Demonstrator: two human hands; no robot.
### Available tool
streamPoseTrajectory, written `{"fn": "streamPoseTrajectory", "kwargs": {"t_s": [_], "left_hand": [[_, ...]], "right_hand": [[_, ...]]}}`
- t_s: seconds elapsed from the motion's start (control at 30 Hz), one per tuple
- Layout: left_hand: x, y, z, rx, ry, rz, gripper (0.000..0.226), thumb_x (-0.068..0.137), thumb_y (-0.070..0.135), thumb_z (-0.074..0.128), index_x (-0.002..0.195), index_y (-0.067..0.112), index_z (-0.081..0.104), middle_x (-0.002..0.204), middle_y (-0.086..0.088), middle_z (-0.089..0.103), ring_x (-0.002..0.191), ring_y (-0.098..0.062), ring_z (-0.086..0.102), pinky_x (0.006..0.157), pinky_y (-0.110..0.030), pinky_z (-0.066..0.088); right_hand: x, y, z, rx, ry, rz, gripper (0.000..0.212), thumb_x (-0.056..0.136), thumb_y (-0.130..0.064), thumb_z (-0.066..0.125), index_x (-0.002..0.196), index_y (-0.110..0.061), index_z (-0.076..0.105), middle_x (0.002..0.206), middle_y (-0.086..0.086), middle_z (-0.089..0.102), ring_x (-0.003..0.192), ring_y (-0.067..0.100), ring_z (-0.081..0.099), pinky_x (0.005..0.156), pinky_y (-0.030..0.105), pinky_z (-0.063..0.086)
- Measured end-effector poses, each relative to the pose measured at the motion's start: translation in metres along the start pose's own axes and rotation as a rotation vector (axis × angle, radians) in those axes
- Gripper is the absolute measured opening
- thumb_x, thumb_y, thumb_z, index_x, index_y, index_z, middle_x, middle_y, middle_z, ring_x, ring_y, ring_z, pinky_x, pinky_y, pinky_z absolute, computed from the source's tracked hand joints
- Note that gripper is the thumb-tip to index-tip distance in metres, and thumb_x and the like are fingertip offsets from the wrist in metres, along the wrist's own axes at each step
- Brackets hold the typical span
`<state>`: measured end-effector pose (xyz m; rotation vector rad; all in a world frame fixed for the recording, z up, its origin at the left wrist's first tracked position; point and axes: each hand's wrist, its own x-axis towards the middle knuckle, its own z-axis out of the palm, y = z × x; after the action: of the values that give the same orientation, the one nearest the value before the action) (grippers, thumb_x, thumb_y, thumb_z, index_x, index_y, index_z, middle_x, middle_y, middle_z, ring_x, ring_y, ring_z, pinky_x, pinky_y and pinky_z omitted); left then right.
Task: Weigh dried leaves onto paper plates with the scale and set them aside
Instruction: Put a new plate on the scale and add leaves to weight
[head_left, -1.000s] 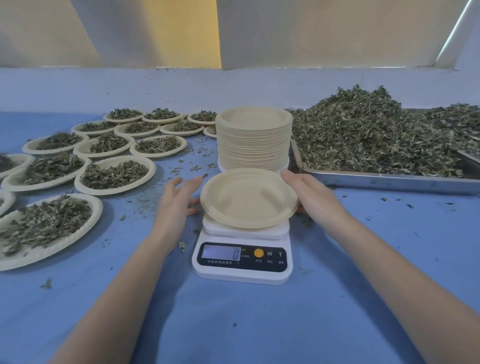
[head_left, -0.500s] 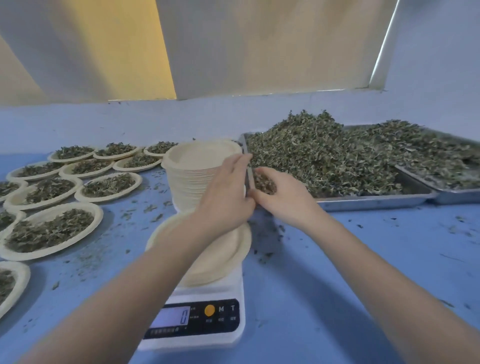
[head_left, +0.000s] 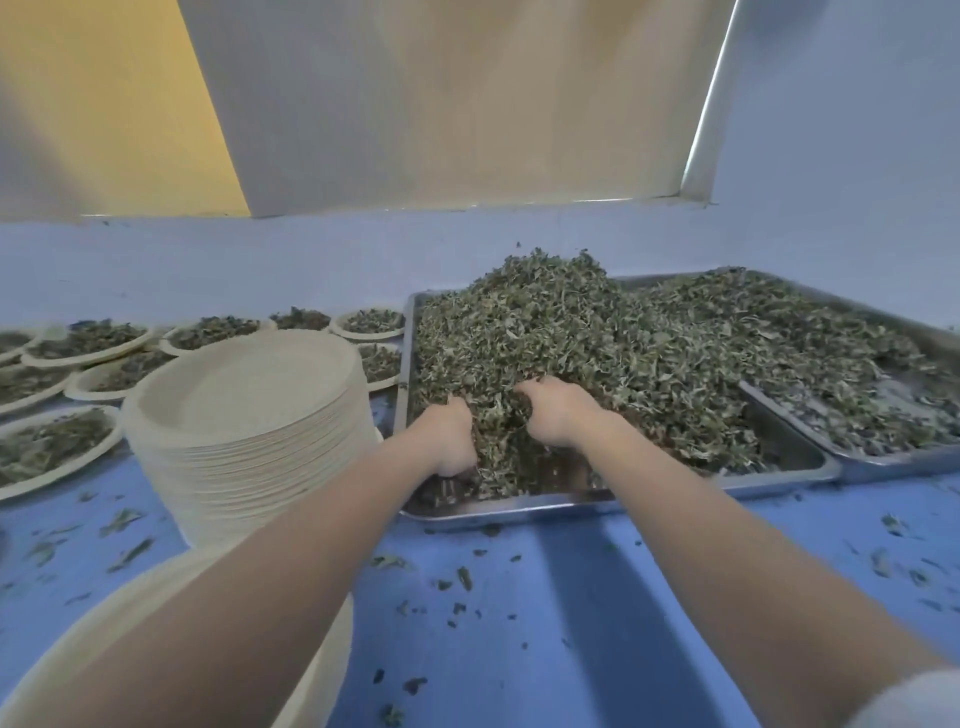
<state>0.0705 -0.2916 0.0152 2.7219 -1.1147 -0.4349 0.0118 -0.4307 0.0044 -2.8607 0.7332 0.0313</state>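
At the very bottom left of the frame, a pale paper plate (head_left: 322, 670) peeks out from under the person's left arm, and most of it is hidden by that arm. The scale cannot be seen. Small bits of leaf (head_left: 460, 579) lie scattered on the blue table (head_left: 545, 649) in the lower middle. A little higher on the left stands a tall stack of empty paper plates (head_left: 249, 431), just beside the near metal tray (head_left: 519, 506). Both arms reach up from the bottom corners to the middle of the frame, into this tray. The left hand (head_left: 448, 434) is dug into the near edge of the big heap of dried leaves (head_left: 571, 338), and its fingers are curled down into the leaves, so it holds a bunch of them. The right hand (head_left: 558, 413) is just beside it, a bit higher, and its fingers are also curled into the leaves and grip a bunch. A clump of leaves sits between the two hands. The fingertips are buried, so they cannot be seen. To the right, a second metal tray (head_left: 893, 462) touches the first one, and it holds a thinner layer of leaves. On the far left, many filled plates (head_left: 83, 340) sit in rows, each with a small pile of leaves, well apart from the hands. At the top is a pale wall (head_left: 467, 104) with a yellow patch in the upper left.
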Motion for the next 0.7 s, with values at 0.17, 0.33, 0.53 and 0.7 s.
{"fn": "streamPoseTrajectory", "kwargs": {"t_s": [0.17, 0.33, 0.53, 0.7], "left_hand": [[0.012, -0.006, -0.010, -0.025, -0.076, -0.010, 0.099, 0.074, 0.012, 0.076, 0.148, 0.005, 0.009, 0.136, -0.018, 0.046, 0.116, -0.029, 0.050, 0.085, -0.031, 0.045], [0.011, -0.005, -0.024, 0.141, -0.162, 0.095, 0.091, 0.070, 0.014, 0.078, 0.144, 0.010, 0.025, 0.128, -0.008, 0.050, 0.106, -0.023, 0.052, 0.087, -0.030, 0.046], [-0.005, -0.003, -0.031, 0.159, -0.207, 0.119, 0.083, 0.076, 0.014, 0.071, 0.145, 0.010, 0.025, 0.129, -0.010, 0.051, 0.110, -0.024, 0.056, 0.091, -0.034, 0.050], [-0.015, 0.001, -0.028, 0.233, -0.344, 0.043, 0.085, 0.073, 0.020, 0.074, 0.142, 0.008, 0.026, 0.130, -0.011, 0.052, 0.112, -0.027, 0.057, 0.093, -0.039, 0.050]], "right_hand": [[0.003, -0.008, 0.001, -0.029, -0.112, -0.247, 0.063, 0.084, 0.004, 0.038, 0.140, -0.024, 0.042, 0.143, 0.008, 0.039, 0.121, 0.031, 0.048, 0.098, 0.039, 0.043], [-0.003, -0.008, -0.017, -0.051, -0.133, -0.369, 0.067, 0.083, 0.008, 0.038, 0.138, -0.029, 0.044, 0.137, 0.001, 0.047, 0.114, 0.024, 0.053, 0.092, 0.036, 0.047], [-0.024, 0.003, -0.025, 0.044, -0.231, -0.379, 0.051, 0.092, -0.020, 0.048, 0.139, -0.037, 0.041, 0.134, -0.001, 0.052, 0.093, 0.009, 0.058, 0.082, 0.029, 0.048], [-0.041, 0.002, -0.021, 0.005, -0.401, -0.142, 0.095, 0.069, -0.054, 0.073, 0.147, -0.037, 0.020, 0.096, -0.003, 0.048, 0.057, 0.010, 0.058, 0.043, 0.020, 0.046]]}}
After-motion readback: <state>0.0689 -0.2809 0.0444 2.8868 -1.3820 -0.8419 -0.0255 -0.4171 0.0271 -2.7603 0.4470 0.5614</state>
